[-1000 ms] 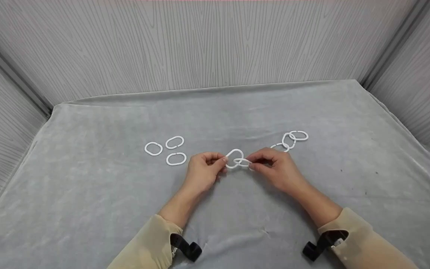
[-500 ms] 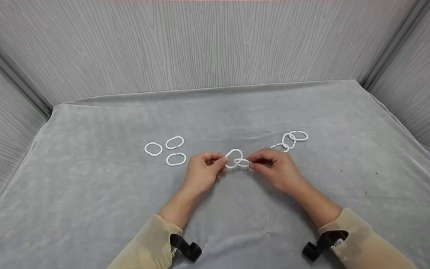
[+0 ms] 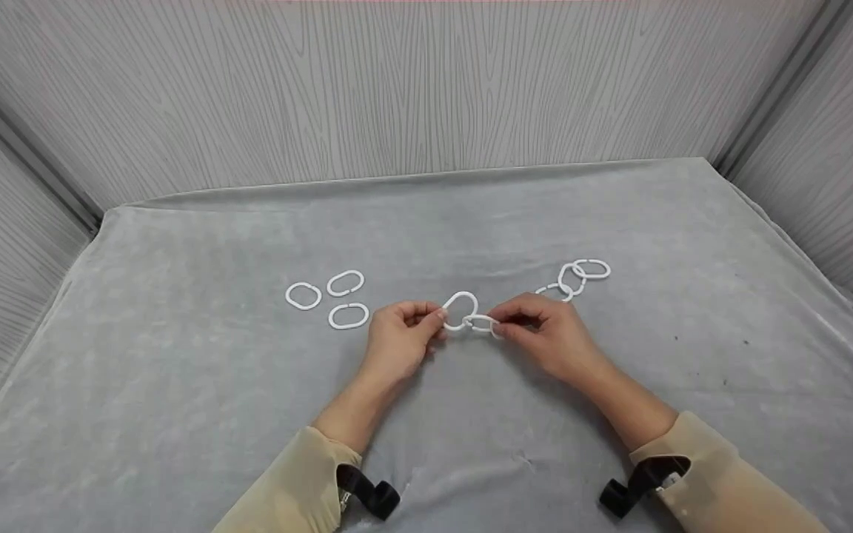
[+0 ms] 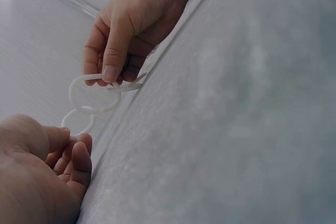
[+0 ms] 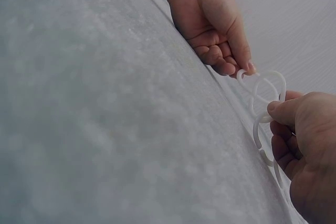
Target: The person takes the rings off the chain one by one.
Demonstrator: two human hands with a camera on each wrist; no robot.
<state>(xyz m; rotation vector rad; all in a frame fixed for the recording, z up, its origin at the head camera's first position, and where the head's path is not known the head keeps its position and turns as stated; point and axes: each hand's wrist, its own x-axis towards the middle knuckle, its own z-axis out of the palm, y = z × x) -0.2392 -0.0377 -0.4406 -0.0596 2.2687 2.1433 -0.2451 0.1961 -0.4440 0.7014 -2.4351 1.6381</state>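
Note:
In the head view my left hand (image 3: 400, 337) pinches a white oval ring (image 3: 460, 293) between thumb and fingertips. That ring passes through a second white ring (image 3: 481, 317), which my right hand (image 3: 552, 337) pinches at its right end. From behind the right hand a chain of white links (image 3: 573, 277) runs back and to the right on the cloth. The left wrist view shows the two held rings crossing between the hands. In the right wrist view, further links (image 5: 257, 134) hang below the right hand's fingers; part of the chain is hidden by that hand.
Three loose white rings (image 3: 349, 316) lie on the grey cloth (image 3: 197, 370) left of the hands. Grey wood-patterned panels (image 3: 412, 89) stand behind the cloth and at both sides. Black bands with mounts (image 3: 378, 497) are on both wrists.
My left hand and its ring have shifted slightly to the left, so the two rings now overlap only near their ends. The right hand has hardly moved.

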